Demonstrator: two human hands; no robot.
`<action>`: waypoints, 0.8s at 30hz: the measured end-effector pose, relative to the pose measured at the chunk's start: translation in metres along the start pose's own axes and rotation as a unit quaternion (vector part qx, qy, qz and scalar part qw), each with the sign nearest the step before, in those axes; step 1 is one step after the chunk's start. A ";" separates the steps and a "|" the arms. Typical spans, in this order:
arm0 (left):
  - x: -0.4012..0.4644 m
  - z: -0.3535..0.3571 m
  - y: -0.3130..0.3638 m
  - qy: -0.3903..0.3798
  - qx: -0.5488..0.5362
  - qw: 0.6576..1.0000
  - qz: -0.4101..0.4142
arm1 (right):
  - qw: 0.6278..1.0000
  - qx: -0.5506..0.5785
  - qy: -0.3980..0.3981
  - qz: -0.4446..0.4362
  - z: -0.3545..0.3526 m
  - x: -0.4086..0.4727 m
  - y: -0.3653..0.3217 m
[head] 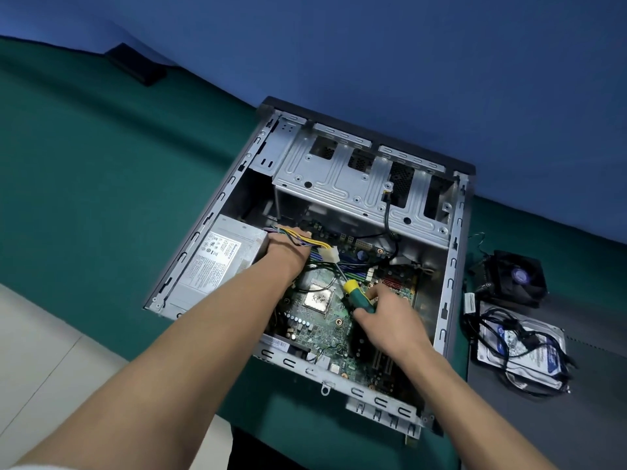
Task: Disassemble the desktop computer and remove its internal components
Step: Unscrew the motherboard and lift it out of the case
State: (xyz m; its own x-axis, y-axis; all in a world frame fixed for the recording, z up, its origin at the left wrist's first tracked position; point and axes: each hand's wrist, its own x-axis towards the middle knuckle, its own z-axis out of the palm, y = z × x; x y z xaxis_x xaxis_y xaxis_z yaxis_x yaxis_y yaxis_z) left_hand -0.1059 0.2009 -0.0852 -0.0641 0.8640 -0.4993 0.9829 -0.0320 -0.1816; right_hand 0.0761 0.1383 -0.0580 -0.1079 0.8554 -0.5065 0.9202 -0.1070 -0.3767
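An open desktop case point(190, 242) lies on its side on the green table. Inside sit the grey power supply point(220, 262), the green motherboard point(322, 320) with its bare CPU point(318, 297), and a metal drive cage point(353, 184). My left hand point(288, 252) grips the bundle of yellow and black power cables point(312, 244) beside the power supply, near a white connector point(329, 255). My right hand point(386, 317) holds a screwdriver with a yellow and green handle point(356, 293), its shaft pointing up-left toward the board's upper part.
To the right of the case lie a black CPU cooler fan point(515, 278) and a hard drive point(519, 354) tangled in black cables. A dark flat object point(137, 64) rests at the far left by the blue wall. The table's near-left edge meets pale floor.
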 end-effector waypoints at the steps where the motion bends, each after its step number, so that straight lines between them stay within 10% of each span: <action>1: -0.001 0.001 0.000 0.004 0.007 1.000 0.002 | 1.000 0.000 0.000 0.001 0.000 0.000 0.000; 24: 0.008 -0.002 -0.005 -0.022 -0.013 1.000 0.018 | 0.999 0.017 -0.028 0.010 0.003 0.002 -0.001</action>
State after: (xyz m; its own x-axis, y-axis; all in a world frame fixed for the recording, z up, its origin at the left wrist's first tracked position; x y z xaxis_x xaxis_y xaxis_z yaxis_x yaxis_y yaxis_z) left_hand -0.1111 0.2089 -0.0861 -0.0359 0.8401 -0.5413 0.9889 -0.0484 -0.1407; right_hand 0.0738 0.1388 -0.0614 -0.1115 0.8234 -0.5565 0.9094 -0.1412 -0.3911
